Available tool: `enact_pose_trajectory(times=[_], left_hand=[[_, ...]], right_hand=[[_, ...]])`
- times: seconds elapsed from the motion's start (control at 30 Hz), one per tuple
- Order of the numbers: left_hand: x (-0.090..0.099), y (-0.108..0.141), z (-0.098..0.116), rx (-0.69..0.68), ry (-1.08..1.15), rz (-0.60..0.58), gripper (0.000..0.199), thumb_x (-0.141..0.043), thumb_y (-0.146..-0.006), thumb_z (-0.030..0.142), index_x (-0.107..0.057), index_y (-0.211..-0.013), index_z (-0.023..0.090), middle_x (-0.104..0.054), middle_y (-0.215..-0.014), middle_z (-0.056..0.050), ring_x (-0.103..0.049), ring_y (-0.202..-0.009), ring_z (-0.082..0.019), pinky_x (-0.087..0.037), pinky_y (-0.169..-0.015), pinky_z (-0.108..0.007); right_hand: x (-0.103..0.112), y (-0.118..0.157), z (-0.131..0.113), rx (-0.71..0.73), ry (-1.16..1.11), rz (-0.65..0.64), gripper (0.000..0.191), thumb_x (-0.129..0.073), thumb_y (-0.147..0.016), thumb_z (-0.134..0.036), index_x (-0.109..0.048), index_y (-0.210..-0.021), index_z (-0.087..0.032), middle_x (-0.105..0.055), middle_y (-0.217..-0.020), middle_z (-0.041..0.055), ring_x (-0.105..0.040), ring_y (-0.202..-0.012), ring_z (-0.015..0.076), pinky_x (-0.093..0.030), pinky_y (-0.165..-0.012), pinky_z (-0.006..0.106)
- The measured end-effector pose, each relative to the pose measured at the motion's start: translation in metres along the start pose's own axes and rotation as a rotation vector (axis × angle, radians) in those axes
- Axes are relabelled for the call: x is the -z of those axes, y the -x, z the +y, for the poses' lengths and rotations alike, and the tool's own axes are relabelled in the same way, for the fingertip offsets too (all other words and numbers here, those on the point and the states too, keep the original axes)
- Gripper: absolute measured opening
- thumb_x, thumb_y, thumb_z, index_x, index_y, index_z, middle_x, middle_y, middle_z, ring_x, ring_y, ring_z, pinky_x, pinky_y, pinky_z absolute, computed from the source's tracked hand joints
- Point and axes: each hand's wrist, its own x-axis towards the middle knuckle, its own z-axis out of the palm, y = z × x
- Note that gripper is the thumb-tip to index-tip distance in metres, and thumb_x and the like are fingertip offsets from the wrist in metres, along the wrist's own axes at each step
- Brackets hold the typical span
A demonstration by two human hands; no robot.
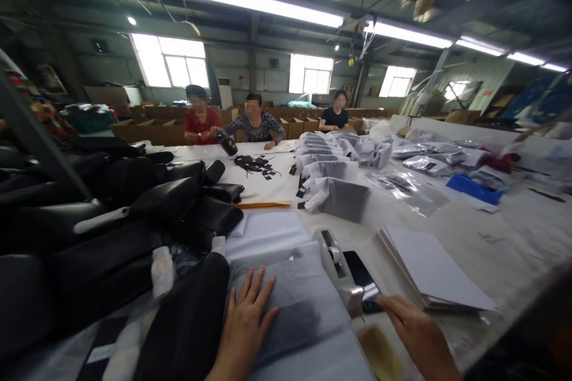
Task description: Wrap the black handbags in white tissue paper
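A flat, dark item wrapped in translucent white paper (295,324) lies on the white-covered table (504,238) directly in front of the person. The left hand (248,315) rests on its left part, palm down, with fingers spread and gripping nothing. Just right of the wrapped item stands a pale grey tape dispenser (333,262), with a dark, glossy, phone-like slab (360,277) beside it. The right hand (415,327) is at the near end of that slab, fingers extended close together; whether they pinch anything cannot be told. Near this hand sits a yellowish block (379,351), and beyond it a stack of white rectangular boards (438,268). Black, leather-like bags (187,309) crowd the left side. Farther off stands a row of grey, paper-wrapped pieces (342,196), and three co-workers (261,125) are at the table's far side.
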Motion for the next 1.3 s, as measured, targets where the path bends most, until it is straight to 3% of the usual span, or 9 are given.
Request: enact_pose_trajectory(times=[0.2,0.43,0.53,0.7,0.83,0.97,1.1,1.23,1.3], left_hand=[[0.012,0.001,-0.003,0.016,0.159,0.027,0.057,-0.052,-0.095,0.038,-0.036,-0.149,0.028,-0.032,-0.158,-0.009,-0.027,-0.147,-0.03,-0.036,-0.111,-0.059],[0.01,0.009,-0.018,0.135,0.359,0.133,0.052,-0.043,-0.099,0.032,-0.036,-0.15,0.024,-0.032,-0.159,-0.01,-0.03,-0.146,-0.025,-0.034,-0.116,-0.047],[0.009,0.011,-0.021,0.19,0.439,0.16,0.052,-0.041,-0.099,0.03,-0.034,-0.151,0.025,-0.034,-0.158,-0.008,-0.03,-0.146,-0.022,-0.033,-0.117,-0.045],[0.008,0.011,-0.024,0.27,0.572,0.213,0.054,-0.039,-0.098,0.024,-0.032,-0.151,0.022,-0.039,-0.156,-0.007,-0.034,-0.144,-0.019,-0.031,-0.119,-0.041],[0.009,0.01,-0.026,0.329,0.64,0.245,0.053,-0.037,-0.098,0.022,-0.032,-0.151,0.019,-0.04,-0.155,-0.007,-0.035,-0.143,-0.017,-0.028,-0.12,-0.04],[0.008,0.012,-0.026,0.337,0.649,0.261,0.054,-0.035,-0.097,0.019,-0.031,-0.151,0.018,-0.04,-0.155,-0.007,-0.036,-0.143,-0.017,-0.03,-0.119,-0.04],[0.004,0.014,-0.027,0.306,0.651,0.28,0.053,-0.035,-0.099,0.02,-0.032,-0.151,0.017,-0.039,-0.156,-0.008,-0.034,-0.144,-0.018,-0.028,-0.12,-0.041],[0.003,0.014,-0.028,0.295,0.664,0.296,0.052,-0.035,-0.099,0.02,-0.032,-0.151,0.017,-0.04,-0.155,-0.008,-0.035,-0.143,-0.018,-0.03,-0.119,-0.04],[0.004,0.014,-0.028,0.296,0.671,0.296,0.052,-0.035,-0.098,0.02,-0.033,-0.15,0.017,-0.041,-0.154,-0.009,-0.037,-0.143,-0.018,-0.031,-0.119,-0.04]], right_hand=[[0.023,-0.052,-0.06,0.509,0.081,-0.193,0.031,-0.046,-0.095,-0.022,-0.074,-0.108,-0.029,-0.076,-0.096,0.0048,-0.069,-0.086,0.0196,-0.055,-0.076,0.031],[-0.018,-0.116,-0.127,0.935,-0.045,-0.483,0.027,-0.047,-0.099,-0.026,-0.073,-0.108,-0.028,-0.075,-0.092,0.0039,-0.065,-0.078,0.0158,-0.049,-0.072,0.028],[-0.041,-0.131,-0.158,0.994,-0.173,-0.618,0.026,-0.05,-0.097,-0.032,-0.073,-0.106,-0.027,-0.073,-0.089,0.0056,-0.065,-0.079,0.0165,-0.049,-0.074,0.028],[-0.074,-0.149,-0.207,0.934,-0.435,-0.922,0.028,-0.057,-0.093,-0.04,-0.074,-0.091,-0.019,-0.069,-0.079,0.0051,-0.062,-0.07,0.0133,-0.048,-0.07,0.024],[-0.106,-0.165,-0.233,0.884,-0.385,-1.14,0.034,-0.059,-0.089,-0.046,-0.074,-0.086,-0.015,-0.068,-0.071,0.0016,-0.058,-0.061,0.0107,-0.044,-0.061,0.021],[-0.13,-0.171,-0.252,0.951,0.034,-1.086,0.026,-0.062,-0.085,-0.041,-0.075,-0.081,-0.019,-0.07,-0.066,0.0002,-0.058,-0.057,0.0119,-0.037,-0.055,0.022],[-0.135,-0.166,-0.273,1.07,0.413,-0.958,0.028,-0.061,-0.083,-0.044,-0.077,-0.082,-0.021,-0.075,-0.075,0.0084,-0.067,-0.07,0.0225,-0.041,-0.06,0.028],[-0.137,-0.162,-0.285,1.08,0.562,-0.929,0.035,-0.062,-0.082,-0.048,-0.076,-0.092,-0.018,-0.075,-0.085,0.015,-0.071,-0.081,0.0294,-0.047,-0.067,0.032],[-0.14,-0.165,-0.283,1.011,0.577,-0.884,0.051,-0.066,-0.077,-0.059,-0.073,-0.101,-0.015,-0.075,-0.089,0.0174,-0.071,-0.084,0.0316,-0.048,-0.069,0.034]])
